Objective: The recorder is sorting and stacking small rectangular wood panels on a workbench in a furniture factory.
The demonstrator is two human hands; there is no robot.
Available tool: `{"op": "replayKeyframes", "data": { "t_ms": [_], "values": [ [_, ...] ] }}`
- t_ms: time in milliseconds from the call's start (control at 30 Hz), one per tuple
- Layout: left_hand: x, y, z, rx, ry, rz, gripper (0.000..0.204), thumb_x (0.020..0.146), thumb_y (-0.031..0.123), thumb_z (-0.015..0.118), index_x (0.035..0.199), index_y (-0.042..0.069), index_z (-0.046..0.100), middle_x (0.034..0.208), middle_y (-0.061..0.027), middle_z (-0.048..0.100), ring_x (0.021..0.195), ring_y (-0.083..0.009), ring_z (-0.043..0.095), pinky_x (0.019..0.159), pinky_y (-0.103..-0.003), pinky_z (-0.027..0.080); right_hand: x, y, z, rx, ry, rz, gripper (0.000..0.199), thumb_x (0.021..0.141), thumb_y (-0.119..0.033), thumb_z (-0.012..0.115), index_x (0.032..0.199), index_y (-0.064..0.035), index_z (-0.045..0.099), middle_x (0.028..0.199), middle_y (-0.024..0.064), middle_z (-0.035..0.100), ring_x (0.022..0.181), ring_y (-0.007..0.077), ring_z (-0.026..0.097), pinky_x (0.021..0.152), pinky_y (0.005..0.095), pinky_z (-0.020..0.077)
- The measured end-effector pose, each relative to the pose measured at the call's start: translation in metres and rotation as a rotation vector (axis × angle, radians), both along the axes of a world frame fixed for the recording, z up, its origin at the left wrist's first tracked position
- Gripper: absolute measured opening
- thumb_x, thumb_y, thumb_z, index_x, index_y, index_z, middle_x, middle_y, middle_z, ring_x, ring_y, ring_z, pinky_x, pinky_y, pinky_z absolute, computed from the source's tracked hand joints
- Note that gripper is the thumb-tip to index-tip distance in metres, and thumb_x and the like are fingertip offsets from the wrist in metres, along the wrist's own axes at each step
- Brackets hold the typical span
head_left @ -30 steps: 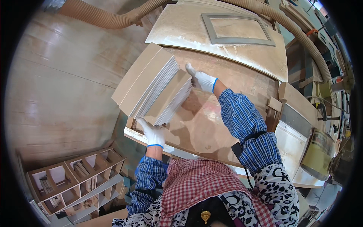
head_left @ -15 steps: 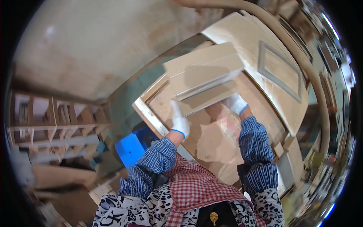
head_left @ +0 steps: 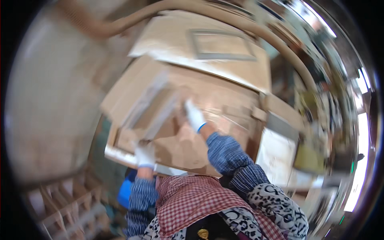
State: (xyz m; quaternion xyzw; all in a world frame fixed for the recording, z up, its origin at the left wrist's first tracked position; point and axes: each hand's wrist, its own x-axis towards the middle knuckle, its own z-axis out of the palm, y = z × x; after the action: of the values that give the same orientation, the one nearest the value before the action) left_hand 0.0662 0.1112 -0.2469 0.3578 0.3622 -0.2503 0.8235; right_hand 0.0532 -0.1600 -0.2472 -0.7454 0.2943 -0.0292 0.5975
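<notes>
A long, pale brown board (head_left: 138, 90), folded or stepped along its length, lies tilted across the left end of a shallow wooden worktop (head_left: 212, 88). Its lengthwise edges are smeared by motion. Blue-edged white gloves cover both my hands. My left hand (head_left: 145, 155) is closed at the board's near end, just above the worktop's front left corner; its fingertips are blurred. Farther in, my right hand (head_left: 195, 116) is closed at the other end of the board's inner edge, with its fingers partly hidden. Shadows of the hands and board fall on the brown surface beneath.
Behind the worktop, a large pale sheet (head_left: 160, 36) carries a grey rectangular frame (head_left: 195, 44). A thick hose (head_left: 240, 24) arches over the far side. A small wooden block (head_left: 259, 114) sits at the right edge. Blue plastic (head_left: 125, 194) shows below left, near wooden compartments (head_left: 66, 200).
My view has turned, so the worktop appears rotated and farther left. Both hands and the board have shifted left in the picture, the board still lying between the hands.
</notes>
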Motion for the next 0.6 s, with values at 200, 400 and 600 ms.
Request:
{"op": "replayKeyframes", "data": {
  "t_ms": [200,400,600],
  "values": [
    [-0.059,0.016,0.042,-0.148,-0.035,-0.243,0.043,0.103,0.044,0.043,0.121,0.007,0.056,0.107,-0.0106,0.058,0.099,-0.0253,0.055,0.09,-0.039,0.048,-0.176,-0.013,0.01,-0.122,0.05,-0.152,0.043,0.094,-0.033,0.059,0.132,-0.013,0.057,0.131,0.0175,0.059,0.117,0.0334,0.059,0.101,0.0401,0.0457],
    [-0.081,-0.021,0.061,0.199,-0.284,-0.849,0.062,0.1,0.041,0.052,0.135,-0.009,0.044,0.13,-0.0228,0.055,0.118,-0.0323,0.057,0.099,-0.042,0.048,-0.206,-0.119,0.031,-1.062,0.184,-0.028,0.069,0.087,-0.027,0.063,0.145,-0.0013,0.037,0.142,0.0223,0.048,0.13,0.0407,0.046,0.111,0.0502,0.0328],
    [-0.091,-0.045,0.068,0.255,-0.478,-0.999,0.053,0.102,0.036,0.05,0.132,-0.008,0.05,0.123,-0.0199,0.06,0.111,-0.0269,0.062,0.094,-0.036,0.052,-0.159,-0.181,0.026,-0.908,0.521,0.131,0.068,0.084,-0.017,0.06,0.147,-0.0091,0.034,0.142,0.0228,0.047,0.12,0.0412,0.054,0.103,0.0521,0.04]
  ]
}}
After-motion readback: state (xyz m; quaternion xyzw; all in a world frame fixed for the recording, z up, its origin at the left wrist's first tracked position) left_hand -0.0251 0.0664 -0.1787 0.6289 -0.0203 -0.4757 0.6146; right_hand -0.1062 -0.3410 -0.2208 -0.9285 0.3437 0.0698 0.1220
